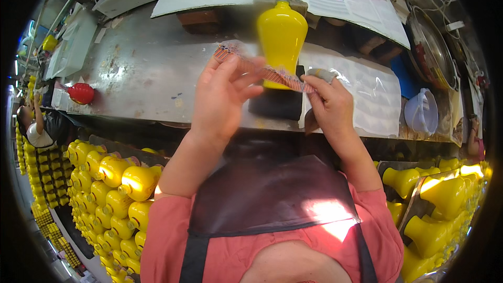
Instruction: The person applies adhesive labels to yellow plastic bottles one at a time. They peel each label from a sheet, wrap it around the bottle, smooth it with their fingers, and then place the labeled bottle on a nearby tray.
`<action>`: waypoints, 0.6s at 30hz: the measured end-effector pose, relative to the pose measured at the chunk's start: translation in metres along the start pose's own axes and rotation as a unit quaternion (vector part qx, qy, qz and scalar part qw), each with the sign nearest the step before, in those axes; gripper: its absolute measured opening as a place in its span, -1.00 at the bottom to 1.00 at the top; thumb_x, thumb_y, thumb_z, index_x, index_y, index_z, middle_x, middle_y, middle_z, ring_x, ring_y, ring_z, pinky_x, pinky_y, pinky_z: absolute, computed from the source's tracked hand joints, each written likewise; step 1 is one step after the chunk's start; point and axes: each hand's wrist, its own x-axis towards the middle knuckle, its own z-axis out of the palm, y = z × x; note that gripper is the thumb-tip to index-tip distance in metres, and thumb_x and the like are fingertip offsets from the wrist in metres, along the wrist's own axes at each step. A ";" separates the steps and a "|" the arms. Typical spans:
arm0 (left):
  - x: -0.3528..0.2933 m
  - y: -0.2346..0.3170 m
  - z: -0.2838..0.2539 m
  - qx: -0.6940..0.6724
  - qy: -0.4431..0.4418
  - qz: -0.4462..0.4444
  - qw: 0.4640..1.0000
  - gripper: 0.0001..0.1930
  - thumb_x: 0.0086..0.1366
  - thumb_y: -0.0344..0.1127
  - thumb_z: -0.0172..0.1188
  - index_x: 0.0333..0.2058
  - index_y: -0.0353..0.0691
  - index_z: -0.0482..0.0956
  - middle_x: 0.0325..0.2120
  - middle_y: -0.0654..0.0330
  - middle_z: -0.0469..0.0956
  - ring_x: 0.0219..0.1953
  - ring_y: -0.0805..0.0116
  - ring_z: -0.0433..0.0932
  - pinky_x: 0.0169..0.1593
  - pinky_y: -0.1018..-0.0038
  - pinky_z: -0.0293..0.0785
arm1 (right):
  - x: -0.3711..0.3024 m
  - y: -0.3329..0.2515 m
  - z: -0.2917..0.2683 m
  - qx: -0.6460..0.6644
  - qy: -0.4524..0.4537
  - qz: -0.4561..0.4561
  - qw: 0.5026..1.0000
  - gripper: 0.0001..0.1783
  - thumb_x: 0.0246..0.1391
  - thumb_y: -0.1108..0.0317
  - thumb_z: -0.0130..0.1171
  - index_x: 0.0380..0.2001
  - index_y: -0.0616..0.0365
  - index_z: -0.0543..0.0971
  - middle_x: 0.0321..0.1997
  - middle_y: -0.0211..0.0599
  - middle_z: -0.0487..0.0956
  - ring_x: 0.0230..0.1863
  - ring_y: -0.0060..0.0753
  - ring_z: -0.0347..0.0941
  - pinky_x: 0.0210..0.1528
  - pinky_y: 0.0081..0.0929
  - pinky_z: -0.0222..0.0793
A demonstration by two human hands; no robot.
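Note:
A thin strip with a red-orange pattern and see-through edges (283,77) is stretched between my two hands. My left hand (222,91) pinches its left end between thumb and forefinger, the other fingers slightly spread and blurred. At the right end, my right hand (332,102) grips it with fingertips closed. A greyish piece (321,75), perhaps cloth, shows by my right fingers; whether I hold it too, I cannot tell. Just behind the strip lies a glossy yellow vase-shaped piece (283,31), its narrow end against a metal fixture (283,1). The strip crosses over its near end.
A black pad (272,109) is on the metal worktable (141,73). Sheets of decals (367,91) lie to the right, near a pale bucket (421,112). A red round object (81,93) stands left. Racked yellow pieces (118,204) flank me; a person (42,128) is far left.

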 end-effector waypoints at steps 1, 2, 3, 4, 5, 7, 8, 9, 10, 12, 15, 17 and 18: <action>0.001 -0.001 0.000 -0.001 0.002 -0.006 1.000 -0.82 0.54 -0.24 0.05 0.01 -0.11 0.49 -0.10 0.02 0.69 -0.10 0.21 0.73 -0.24 0.42 0.68 | 0.001 0.002 -0.002 -0.093 0.053 -0.057 0.993 -0.71 0.08 0.42 0.36 -0.09 0.00 0.74 -0.16 -0.27 0.69 -0.42 -0.20 0.59 -0.29 -0.35 0.53; 0.001 -0.001 -0.001 0.001 0.014 -0.016 1.000 -0.83 0.54 -0.25 0.06 0.01 -0.11 0.48 -0.11 0.06 0.69 -0.09 0.20 0.73 -0.23 0.40 0.65 | 0.002 0.005 -0.005 -0.119 0.075 -0.078 0.987 -0.61 0.02 0.48 0.34 -0.03 -0.04 0.72 -0.14 -0.27 0.68 -0.40 -0.13 0.60 -0.35 -0.28 0.54; 0.002 -0.003 -0.001 -0.001 0.008 -0.019 1.000 -0.82 0.54 -0.25 0.06 0.01 -0.11 0.48 -0.12 0.06 0.69 -0.09 0.21 0.73 -0.22 0.40 0.65 | 0.003 0.006 -0.008 -0.134 0.095 -0.078 0.983 -0.60 0.00 0.49 0.34 -0.04 -0.04 0.72 -0.14 -0.26 0.68 -0.41 -0.14 0.60 -0.36 -0.29 0.54; 0.002 -0.004 0.000 -0.001 0.013 -0.027 1.000 -0.82 0.54 -0.25 0.06 0.01 -0.11 0.48 -0.12 0.06 0.70 -0.09 0.21 0.73 -0.22 0.40 0.65 | 0.004 0.009 -0.010 -0.153 0.105 -0.074 0.980 -0.59 -0.01 0.51 0.34 -0.04 -0.04 0.73 -0.15 -0.25 0.68 -0.41 -0.16 0.60 -0.37 -0.30 0.53; 0.003 -0.005 0.000 -0.001 0.018 -0.035 0.999 -0.82 0.54 -0.24 0.06 0.01 -0.11 0.48 -0.13 0.07 0.70 -0.09 0.22 0.73 -0.21 0.40 0.65 | 0.004 0.011 -0.013 -0.172 0.116 -0.069 0.976 -0.58 -0.03 0.52 0.34 -0.04 -0.05 0.73 -0.15 -0.24 0.68 -0.42 -0.17 0.60 -0.37 -0.31 0.53; 0.006 -0.009 -0.001 -0.004 0.020 -0.027 0.999 -0.81 0.54 -0.24 0.06 0.02 -0.13 0.49 -0.12 0.00 0.70 -0.13 0.20 0.75 -0.27 0.46 0.69 | 0.004 0.015 -0.016 -0.187 0.152 -0.087 0.967 -0.52 -0.09 0.56 0.33 -0.03 -0.04 0.73 -0.20 -0.22 0.67 -0.47 -0.19 0.57 -0.41 -0.32 0.52; 0.008 -0.013 -0.003 -0.020 0.000 -0.012 1.000 -0.81 0.54 -0.24 0.06 0.02 -0.13 0.49 -0.11 -0.04 0.71 -0.15 0.19 0.76 -0.30 0.48 0.72 | 0.002 0.018 -0.016 -0.189 0.165 -0.094 0.963 -0.51 -0.10 0.56 0.33 -0.02 -0.04 0.73 -0.23 -0.23 0.66 -0.49 -0.19 0.56 -0.42 -0.32 0.51; 0.012 -0.016 -0.006 0.006 0.017 -0.025 1.000 -0.81 0.54 -0.25 0.06 0.02 -0.14 0.49 -0.14 -0.01 0.71 -0.15 0.19 0.76 -0.31 0.49 0.71 | 0.000 0.021 -0.015 -0.192 0.171 -0.083 0.963 -0.50 -0.10 0.56 0.32 -0.02 -0.05 0.73 -0.25 -0.24 0.65 -0.50 -0.20 0.54 -0.44 -0.32 0.50; 0.018 -0.020 -0.009 0.016 0.013 -0.027 0.999 -0.81 0.54 -0.25 0.07 0.01 -0.15 0.50 -0.16 0.02 0.71 -0.15 0.20 0.76 -0.32 0.49 0.70 | -0.003 0.024 -0.014 -0.204 0.152 -0.079 0.964 -0.52 -0.06 0.53 0.33 -0.01 -0.04 0.73 -0.36 -0.27 0.58 -0.53 -0.22 0.52 -0.48 -0.32 0.47; 0.024 -0.033 -0.018 0.035 0.031 -0.048 0.998 -0.82 0.53 -0.26 0.09 0.00 -0.16 0.51 -0.21 0.07 0.70 -0.17 0.22 0.75 -0.36 0.52 0.65 | -0.010 0.029 -0.007 -0.245 0.095 -0.081 0.962 -0.54 -0.05 0.50 0.34 0.00 -0.04 0.72 -0.41 -0.28 0.54 -0.54 -0.22 0.51 -0.50 -0.32 0.45; 0.031 -0.053 -0.030 0.053 0.086 -0.085 0.991 -0.84 0.52 -0.27 0.11 -0.04 -0.16 0.52 -0.27 0.13 0.69 -0.25 0.29 0.73 -0.46 0.59 0.51 | -0.017 0.038 0.005 -0.256 0.059 -0.073 0.962 -0.56 -0.02 0.44 0.34 0.01 -0.04 0.70 -0.46 -0.28 0.48 -0.54 -0.23 0.50 -0.50 -0.33 0.45; 0.030 -0.062 -0.035 0.055 0.117 -0.103 0.986 -0.86 0.52 -0.27 0.12 -0.07 -0.16 0.53 -0.29 0.15 0.68 -0.33 0.35 0.70 -0.52 0.63 0.40 | -0.020 0.044 0.009 -0.249 0.056 -0.059 0.965 -0.56 -0.01 0.44 0.34 0.01 -0.04 0.70 -0.45 -0.27 0.49 -0.54 -0.23 0.51 -0.50 -0.32 0.45; 0.030 -0.065 -0.037 0.061 0.112 -0.098 0.987 -0.87 0.52 -0.27 0.12 -0.09 -0.16 0.52 -0.30 0.16 0.68 -0.36 0.39 0.68 -0.54 0.64 0.36 | -0.021 0.046 0.010 -0.247 0.048 -0.053 0.966 -0.56 -0.01 0.44 0.34 0.01 -0.03 0.69 -0.45 -0.26 0.49 -0.54 -0.22 0.51 -0.50 -0.32 0.46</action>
